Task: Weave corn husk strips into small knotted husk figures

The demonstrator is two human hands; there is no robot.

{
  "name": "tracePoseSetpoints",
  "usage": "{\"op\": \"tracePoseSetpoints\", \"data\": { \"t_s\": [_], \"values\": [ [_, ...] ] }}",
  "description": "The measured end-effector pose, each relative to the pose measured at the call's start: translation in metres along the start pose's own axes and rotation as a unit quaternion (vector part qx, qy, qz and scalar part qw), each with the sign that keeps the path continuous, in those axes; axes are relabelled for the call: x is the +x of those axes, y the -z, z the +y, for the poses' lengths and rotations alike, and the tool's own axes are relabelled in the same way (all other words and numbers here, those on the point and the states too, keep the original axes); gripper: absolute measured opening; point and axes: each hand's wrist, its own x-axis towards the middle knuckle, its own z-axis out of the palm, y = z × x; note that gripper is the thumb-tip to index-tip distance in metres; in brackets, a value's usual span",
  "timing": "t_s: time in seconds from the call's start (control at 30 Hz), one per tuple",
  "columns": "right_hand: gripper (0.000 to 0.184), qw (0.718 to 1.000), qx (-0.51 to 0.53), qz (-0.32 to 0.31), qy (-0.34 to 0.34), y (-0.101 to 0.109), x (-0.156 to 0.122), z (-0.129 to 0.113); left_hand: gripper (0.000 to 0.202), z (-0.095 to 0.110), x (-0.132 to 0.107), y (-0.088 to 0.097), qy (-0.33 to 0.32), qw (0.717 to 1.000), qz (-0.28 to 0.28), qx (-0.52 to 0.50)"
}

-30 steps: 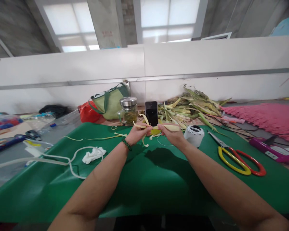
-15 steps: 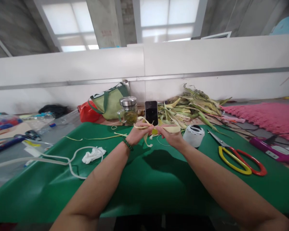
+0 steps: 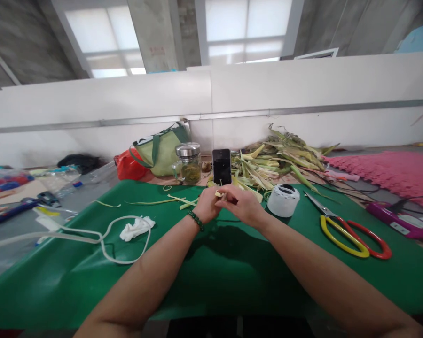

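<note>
My left hand point(image 3: 208, 204), with a green bead bracelet point(image 3: 196, 219) at its wrist, is closed in front of the upright phone point(image 3: 222, 168). Against it is my right hand point(image 3: 244, 203), its thumb and fingers pinched together. A small bit of pale corn husk strip point(image 3: 219, 194) shows between the fingertips; the hands hide most of it. Left of the hands, thin husk strips point(image 3: 151, 202) lie on the green mat point(image 3: 102, 286). Beyond my right hand is a heap of corn husks point(image 3: 282, 150).
A white roll point(image 3: 284, 201) and large scissors point(image 3: 341, 230) with yellow and red handles lie to the right. White tubing point(image 3: 107, 253) loops around crumpled tissue point(image 3: 137, 228) on the left. A lidded glass jar point(image 3: 189, 164) and green bag point(image 3: 162, 150) stand behind.
My hands have come closer together and turned, with the right fingers now over the left. The long husk ends that hung from both hands are mostly out of sight.
</note>
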Motion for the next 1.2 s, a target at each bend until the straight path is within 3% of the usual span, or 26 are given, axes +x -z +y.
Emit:
{"op": "tracePoseSetpoints", "data": {
  "t_s": [0.07,0.13,0.27,0.43,0.57,0.67,0.77,0.83,0.9,0.97,1.03,1.2],
  "values": [
    [0.018,1.000,0.013,-0.006,-0.002,-0.001,0.000,0.000,0.019,0.005,-0.001,-0.002,0.006,0.999,-0.006,0.046],
    [0.019,0.995,0.074,-0.044,-0.045,-0.003,0.001,0.000,0.020,0.006,-0.001,-0.002,0.023,0.998,-0.011,0.060],
    [0.023,0.971,0.179,-0.105,-0.122,-0.008,0.000,-0.002,0.017,0.003,-0.003,-0.002,0.038,0.999,0.000,0.029],
    [0.030,0.996,0.048,-0.064,-0.025,-0.011,-0.006,-0.003,0.020,-0.002,0.000,-0.007,0.020,0.995,0.065,-0.069],
    [0.031,0.996,-0.044,-0.050,0.058,-0.009,-0.010,-0.008,0.021,-0.007,0.004,-0.010,0.025,0.992,0.103,-0.076],
    [0.027,0.996,-0.038,0.025,0.082,0.004,-0.008,-0.011,0.020,-0.009,0.002,-0.004,-0.045,0.987,0.147,-0.049],
    [0.030,0.980,0.006,0.199,0.009,0.024,0.000,-0.008,0.022,-0.007,-0.005,0.001,-0.151,0.970,0.187,-0.020],
    [0.030,0.984,0.052,0.167,-0.037,0.034,0.006,-0.004,0.023,-0.004,-0.009,0.002,-0.222,0.959,0.175,-0.011],
    [0.029,0.988,0.128,0.039,-0.074,0.039,0.011,0.000,0.023,0.000,-0.012,0.000,-0.273,0.951,0.142,0.003],
    [0.027,0.976,0.195,-0.030,-0.096,0.039,0.014,0.001,0.022,0.004,-0.013,-0.002,-0.307,0.942,0.131,0.019],
    [0.026,0.967,0.231,-0.031,-0.107,0.037,0.015,0.000,0.022,0.007,-0.015,-0.003,-0.328,0.935,0.128,0.036],
    [0.029,0.946,0.288,0.046,-0.141,0.034,0.014,-0.001,0.023,0.012,-0.019,0.000,-0.326,0.931,0.147,0.078]
  ]
}}
